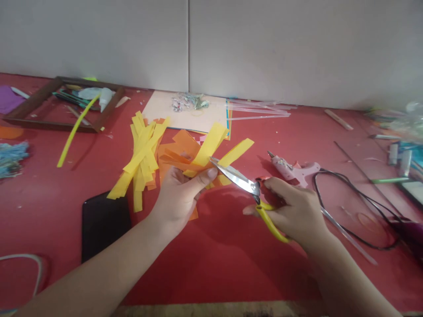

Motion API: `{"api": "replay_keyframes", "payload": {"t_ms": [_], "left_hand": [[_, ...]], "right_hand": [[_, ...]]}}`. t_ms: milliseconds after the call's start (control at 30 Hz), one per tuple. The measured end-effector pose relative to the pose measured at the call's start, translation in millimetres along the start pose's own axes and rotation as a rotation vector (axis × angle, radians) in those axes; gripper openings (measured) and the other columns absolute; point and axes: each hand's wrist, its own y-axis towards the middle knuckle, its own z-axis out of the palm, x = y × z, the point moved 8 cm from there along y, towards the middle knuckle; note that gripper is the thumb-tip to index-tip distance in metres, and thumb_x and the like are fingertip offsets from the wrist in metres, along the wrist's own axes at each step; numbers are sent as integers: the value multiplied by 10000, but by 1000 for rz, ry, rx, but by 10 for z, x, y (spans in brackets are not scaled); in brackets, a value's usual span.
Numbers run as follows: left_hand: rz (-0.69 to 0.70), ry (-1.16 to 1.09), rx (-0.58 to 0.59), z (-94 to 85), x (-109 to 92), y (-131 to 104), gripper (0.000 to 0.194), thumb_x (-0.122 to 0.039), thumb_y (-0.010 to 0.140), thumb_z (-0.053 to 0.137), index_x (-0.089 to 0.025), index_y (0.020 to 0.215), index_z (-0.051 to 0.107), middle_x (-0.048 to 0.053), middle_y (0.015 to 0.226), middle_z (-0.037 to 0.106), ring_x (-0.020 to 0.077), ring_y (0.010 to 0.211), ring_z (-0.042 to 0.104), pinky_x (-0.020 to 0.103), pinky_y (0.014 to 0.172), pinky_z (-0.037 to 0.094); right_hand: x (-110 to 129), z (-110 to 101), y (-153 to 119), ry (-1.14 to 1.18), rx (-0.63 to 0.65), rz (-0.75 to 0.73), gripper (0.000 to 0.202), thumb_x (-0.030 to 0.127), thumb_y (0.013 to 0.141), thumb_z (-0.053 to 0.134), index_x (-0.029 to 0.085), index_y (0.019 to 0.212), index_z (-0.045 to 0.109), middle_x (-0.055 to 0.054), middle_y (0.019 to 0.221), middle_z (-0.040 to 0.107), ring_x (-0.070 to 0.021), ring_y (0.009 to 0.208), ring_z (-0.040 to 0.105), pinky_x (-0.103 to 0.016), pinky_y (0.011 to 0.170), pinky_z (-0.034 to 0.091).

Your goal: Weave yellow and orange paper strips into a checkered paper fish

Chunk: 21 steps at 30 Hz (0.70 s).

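Between the thumb and fingers of my left hand [181, 196] is a bunch of yellow and orange paper strips [211, 143], fanned out away from me. My right hand [291, 207] grips scissors [238, 178] with yellow and red handles. Their blades look nearly closed, and the tip reaches the strips just beyond my left thumb. A loose pile of yellow paper strips [142, 158] lies left of my left hand, with some orange paper under it. More orange paper [185, 143] sits behind the held bunch. My left fingertips are partly hidden by the strips.
A pink glue gun [294, 169] with a black cord [350, 180] lies to the right. A black phone-like slab [104, 224] rests near my left forearm. At the back are a brown frame [53, 125], paper sheets [158, 103] and clear glue sticks [261, 110] by the wall.
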Motion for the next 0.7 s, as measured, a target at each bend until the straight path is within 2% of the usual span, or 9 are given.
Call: {"api": "replay_keyframes", "payload": {"t_ms": [167, 300, 400, 600, 700], "left_hand": [[-10, -15, -11, -9, 11, 4, 282, -225, 751, 807, -236, 1014, 706, 12, 956, 750, 215, 959, 704, 330, 834, 569], [-23, -6, -23, -23, 22, -1, 211, -229, 747, 808, -222, 934, 709, 10, 921, 748, 211, 920, 708, 319, 785, 573], [-22, -23, -41, -32, 20, -3, 173, -216, 741, 812, -215, 880, 709, 7, 931, 749, 208, 938, 706, 323, 823, 572], [-33, -31, 24, 28, 15, 0, 133, -222, 784, 779, -213, 897, 709, 24, 997, 748, 214, 973, 703, 318, 829, 571], [-43, -28, 30, 14, 23, 2, 114, -243, 796, 769, -213, 886, 707, 24, 953, 745, 210, 921, 707, 315, 783, 572]], "right_hand": [[-36, 15, -5, 10, 19, 37, 587, 779, 730, 550, 206, 606, 520, 56, 449, 334, -88, 417, 288, -224, 425, 301], [-39, 21, -15, 1, 19, 23, 583, 772, 744, 542, 209, 598, 505, 58, 448, 325, -87, 419, 274, -224, 422, 293], [-49, 22, -22, -13, 8, 26, 584, 770, 750, 536, 211, 590, 487, 58, 453, 320, -87, 423, 274, -224, 419, 293], [-83, 42, -23, 16, 37, 57, 545, 746, 728, 587, 223, 657, 454, 67, 491, 336, -92, 461, 242, -225, 417, 282], [-125, 62, -29, 31, 60, 88, 554, 763, 713, 580, 231, 684, 429, 67, 508, 353, -95, 464, 255, -232, 424, 287]]}}
